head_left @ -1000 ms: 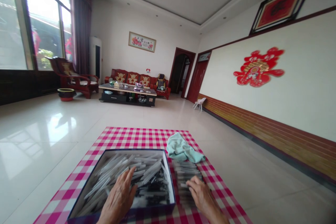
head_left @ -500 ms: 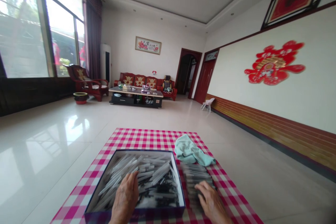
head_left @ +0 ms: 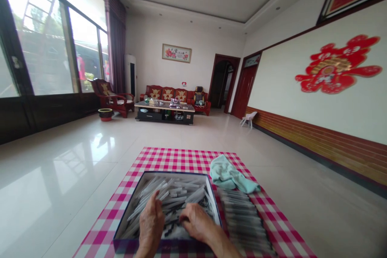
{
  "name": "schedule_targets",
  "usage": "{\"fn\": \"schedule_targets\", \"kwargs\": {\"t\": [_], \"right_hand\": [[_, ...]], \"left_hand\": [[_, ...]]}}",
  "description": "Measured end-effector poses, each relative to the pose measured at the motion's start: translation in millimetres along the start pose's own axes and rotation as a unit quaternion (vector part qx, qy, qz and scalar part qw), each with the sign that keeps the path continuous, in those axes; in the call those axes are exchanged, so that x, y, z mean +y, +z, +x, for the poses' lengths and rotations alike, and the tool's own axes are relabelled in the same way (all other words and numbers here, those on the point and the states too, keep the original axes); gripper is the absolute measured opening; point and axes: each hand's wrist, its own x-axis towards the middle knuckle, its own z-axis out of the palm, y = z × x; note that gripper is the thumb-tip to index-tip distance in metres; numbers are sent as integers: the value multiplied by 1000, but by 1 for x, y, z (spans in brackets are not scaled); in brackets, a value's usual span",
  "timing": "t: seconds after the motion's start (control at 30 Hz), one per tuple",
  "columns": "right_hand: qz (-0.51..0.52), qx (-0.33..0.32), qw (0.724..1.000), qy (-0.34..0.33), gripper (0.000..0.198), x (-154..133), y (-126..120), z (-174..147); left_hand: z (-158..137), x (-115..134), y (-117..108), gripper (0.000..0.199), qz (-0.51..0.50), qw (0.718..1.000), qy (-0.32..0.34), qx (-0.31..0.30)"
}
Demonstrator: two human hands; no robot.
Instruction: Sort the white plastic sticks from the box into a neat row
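Observation:
A shallow dark-blue box [head_left: 214,193] with white inner walls holds a heap of translucent pen-like tubes [head_left: 151,187] and small black pieces [head_left: 172,223]. My left hand [head_left: 151,221] is over its near left part, fingers drawn together; whatever they hold is hidden. Inside the box's right half, my right hand [head_left: 198,221] curls its fingers down among the loose pieces. Its fingertips are partly hidden, so I cannot make out what they grip. Beside the box on the right lies a row of slim pen-like sticks [head_left: 243,219], side by side and blurred.
A pale green cloth [head_left: 229,175] lies crumpled behind the row of sticks. Everything rests on a table with a pink-and-white checked cover [head_left: 105,225]. Farther off are a low black coffee table [head_left: 165,107], a red wooden sofa [head_left: 167,93] and a small chair [head_left: 249,119].
My right hand has moved left from the row of sticks into the box. My left hand stays over the box. The whole view has shifted slightly, with the scene sliding right.

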Motion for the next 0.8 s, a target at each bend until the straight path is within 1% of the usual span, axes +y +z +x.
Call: {"fn": "schedule_targets", "kwargs": {"t": [0.1, 0.2, 0.33, 0.43, 0.6, 0.7, 0.8], "right_hand": [[-51, -14, 998, 28, 30, -9, 16, 20], [-62, -15, 997, 32, 30, -17, 28, 33], [-75, -19, 996, 36, 26, -17, 37, 34], [-83, -15, 996, 40, 21, -14, 39, 31], [-96, -14, 995, 32, 22, -10, 40, 28], [-102, -18, 994, 31, 20, -11, 43, 28], [-106, -10, 993, 43, 19, -16, 45, 29]], "left_hand": [[2, 2, -4, 33, -39, 998, -46, 31], [4, 4, -9, 34, -53, 995, -84, 25], [6, 6, -13, 34, -66, 991, -113, 11], [6, 7, -14, 34, -77, 991, -111, 10], [6, 7, -12, 33, -79, 991, -104, 15], [7, 3, -10, 33, -70, 994, -85, 11], [8, -3, -5, 33, -49, 997, -63, -10]]}}
